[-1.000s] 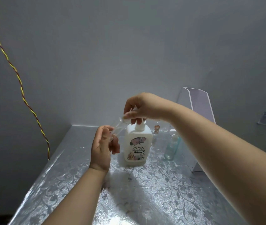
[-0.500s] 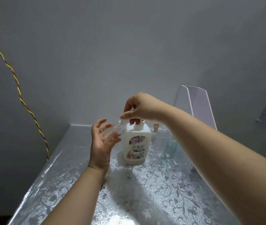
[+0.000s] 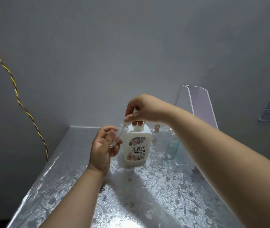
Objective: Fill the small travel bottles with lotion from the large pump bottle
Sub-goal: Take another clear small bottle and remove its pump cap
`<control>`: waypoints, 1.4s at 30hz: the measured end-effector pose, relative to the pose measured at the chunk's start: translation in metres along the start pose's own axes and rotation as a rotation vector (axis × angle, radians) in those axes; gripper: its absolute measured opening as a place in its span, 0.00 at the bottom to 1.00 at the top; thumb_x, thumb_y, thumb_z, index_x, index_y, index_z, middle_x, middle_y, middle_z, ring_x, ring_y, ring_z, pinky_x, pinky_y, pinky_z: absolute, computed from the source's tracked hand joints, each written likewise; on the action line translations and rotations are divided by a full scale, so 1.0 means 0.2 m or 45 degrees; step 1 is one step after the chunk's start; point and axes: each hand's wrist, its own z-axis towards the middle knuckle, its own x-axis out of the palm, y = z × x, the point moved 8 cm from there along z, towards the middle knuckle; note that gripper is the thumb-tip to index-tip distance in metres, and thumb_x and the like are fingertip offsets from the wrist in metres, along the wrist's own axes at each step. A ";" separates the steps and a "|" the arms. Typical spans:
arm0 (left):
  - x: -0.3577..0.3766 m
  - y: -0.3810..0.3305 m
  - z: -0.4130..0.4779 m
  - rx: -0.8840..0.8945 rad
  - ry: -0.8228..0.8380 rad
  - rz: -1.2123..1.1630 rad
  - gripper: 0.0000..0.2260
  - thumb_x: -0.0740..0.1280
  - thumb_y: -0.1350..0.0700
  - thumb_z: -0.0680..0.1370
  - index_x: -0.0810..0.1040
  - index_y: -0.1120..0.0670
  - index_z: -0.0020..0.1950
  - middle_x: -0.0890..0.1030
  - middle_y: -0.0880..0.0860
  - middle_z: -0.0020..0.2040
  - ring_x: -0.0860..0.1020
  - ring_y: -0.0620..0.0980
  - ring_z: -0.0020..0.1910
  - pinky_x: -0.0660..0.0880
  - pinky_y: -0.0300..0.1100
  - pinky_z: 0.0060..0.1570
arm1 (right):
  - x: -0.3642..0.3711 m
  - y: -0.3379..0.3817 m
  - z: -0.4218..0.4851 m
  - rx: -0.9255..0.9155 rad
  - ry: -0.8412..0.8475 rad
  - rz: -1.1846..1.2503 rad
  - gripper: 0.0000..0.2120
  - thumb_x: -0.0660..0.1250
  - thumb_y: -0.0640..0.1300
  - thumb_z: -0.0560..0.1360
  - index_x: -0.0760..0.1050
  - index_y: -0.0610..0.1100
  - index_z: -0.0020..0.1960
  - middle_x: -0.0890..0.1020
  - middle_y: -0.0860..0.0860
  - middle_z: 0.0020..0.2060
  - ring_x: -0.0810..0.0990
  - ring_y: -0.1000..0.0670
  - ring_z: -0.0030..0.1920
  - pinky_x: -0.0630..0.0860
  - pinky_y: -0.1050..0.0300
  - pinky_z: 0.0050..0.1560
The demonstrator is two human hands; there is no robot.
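where things stand

pump bottle [image 3: 137,148] on the table [image 3: 163,195], right hand [image 3: 140,109] gripping its top. just left, the left hand [image 3: 103,150] holds a travel bottle [image 3: 118,136] tilted toward the pump head. a second small bottle [image 3: 172,147] stands right, before a stand [image 3: 200,106].

A twisted yellow-and-red cord [image 3: 15,89] hangs down the grey wall [image 3: 131,46] at left. A white slanted plastic stand [image 3: 198,104] sits at the right rear of the silver floral-embossed tabletop [image 3: 163,195].
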 end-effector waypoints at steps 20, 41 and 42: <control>-0.16 0.04 0.00 0.025 -0.406 0.001 0.13 0.58 0.55 0.83 0.79 0.51 0.42 0.76 0.49 0.33 0.68 0.43 0.28 0.60 0.33 0.24 | -0.19 -0.06 -0.09 0.009 -0.199 0.137 0.07 0.71 0.44 0.73 0.79 0.42 0.48 0.81 0.52 0.32 0.77 0.56 0.30 0.71 0.73 0.28; -0.18 0.09 0.01 -0.017 -0.419 -0.104 0.09 0.60 0.51 0.82 0.77 0.53 0.57 0.80 0.49 0.43 0.75 0.42 0.36 0.72 0.31 0.34 | 0.09 -0.31 -0.26 0.263 0.160 0.143 0.07 0.74 0.41 0.70 0.76 0.41 0.43 0.83 0.48 0.34 0.78 0.51 0.34 0.74 0.59 0.36; -0.17 0.09 0.01 -0.019 -0.407 -0.103 0.09 0.60 0.52 0.82 0.77 0.53 0.58 0.80 0.49 0.44 0.76 0.42 0.37 0.73 0.31 0.36 | 0.13 -0.33 -0.27 0.281 0.192 0.129 0.07 0.74 0.41 0.70 0.76 0.41 0.44 0.83 0.49 0.34 0.78 0.51 0.35 0.74 0.60 0.35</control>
